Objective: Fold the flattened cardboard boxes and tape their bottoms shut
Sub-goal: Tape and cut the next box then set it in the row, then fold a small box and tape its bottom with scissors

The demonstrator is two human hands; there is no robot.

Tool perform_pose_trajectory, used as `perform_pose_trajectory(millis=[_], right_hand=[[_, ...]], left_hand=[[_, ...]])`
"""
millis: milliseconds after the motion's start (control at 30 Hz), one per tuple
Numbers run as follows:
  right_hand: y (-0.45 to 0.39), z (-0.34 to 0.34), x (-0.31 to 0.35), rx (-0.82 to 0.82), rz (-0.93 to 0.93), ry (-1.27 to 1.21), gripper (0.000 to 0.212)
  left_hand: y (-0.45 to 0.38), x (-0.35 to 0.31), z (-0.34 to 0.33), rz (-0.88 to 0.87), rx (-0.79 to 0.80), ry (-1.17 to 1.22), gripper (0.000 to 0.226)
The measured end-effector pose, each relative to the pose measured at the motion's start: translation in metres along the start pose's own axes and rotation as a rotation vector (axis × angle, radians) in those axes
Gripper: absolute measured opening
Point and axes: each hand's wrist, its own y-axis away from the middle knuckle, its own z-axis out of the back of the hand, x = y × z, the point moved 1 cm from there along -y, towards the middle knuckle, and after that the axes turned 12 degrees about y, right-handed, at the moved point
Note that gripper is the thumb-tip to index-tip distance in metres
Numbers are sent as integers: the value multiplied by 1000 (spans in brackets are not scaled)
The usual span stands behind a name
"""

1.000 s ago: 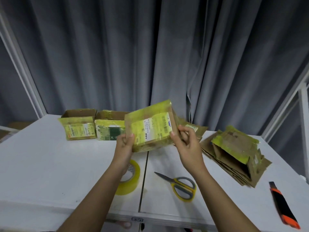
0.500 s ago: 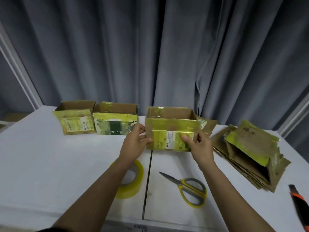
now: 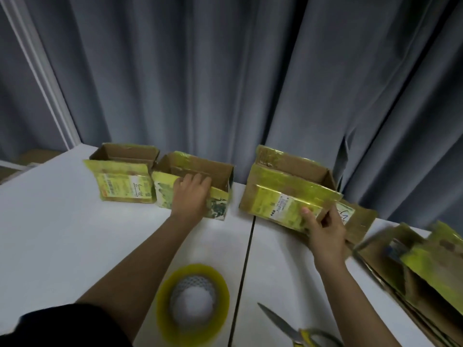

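Three folded cardboard boxes with yellow tape stand open-topped at the back of the white table [image 3: 62,234]. My left hand [image 3: 191,196] grips the front wall of the middle box [image 3: 218,209], fingers over its rim. The left box [image 3: 120,181] touches it. My right hand [image 3: 323,229] pinches the lower right corner of the right box [image 3: 278,199], which sits tilted. A stack of flattened boxes [image 3: 423,276] lies at the right. A yellow tape roll [image 3: 193,304] lies flat near the front edge, between my arms.
Yellow-handled scissors [image 3: 300,331] lie at the bottom edge, right of the tape roll. A loose cardboard piece [image 3: 358,221] sits behind my right hand. Grey curtains hang behind the table, and a seam runs down its middle.
The box I held in both hands now rests on the table at the right. My left hand let go and moved left onto the middle box; my right hand still holds the right box.
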Motion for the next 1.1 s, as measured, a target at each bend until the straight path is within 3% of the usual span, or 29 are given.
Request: perform_pose_trajectory(millis=[167,333,467,567,700,867,1100], right_hand=[[15,1,0,-78,-19,-66,28],[41,-4,13,-100,-9,-34,38],[64,-32,37,-47,12,-34,50],[76,-66,57,14,80,-24,40],[77,-122,72,93,129,53,42],[53,-186,65,123,143,160,56],[42,-263,66,213,72,138,60]], left_hand=[[30,-16,20,-275,-96,19,40],[68,-14,60,-347,-64,41,43],[100,22,98,-284,-52,-22,42],[119,61,118,-184,-34,-39,40],[129,105,122,-80,-32,7,41],[105,146,105,7,-42,56,39],[65,218,95,37,-79,-1,32]])
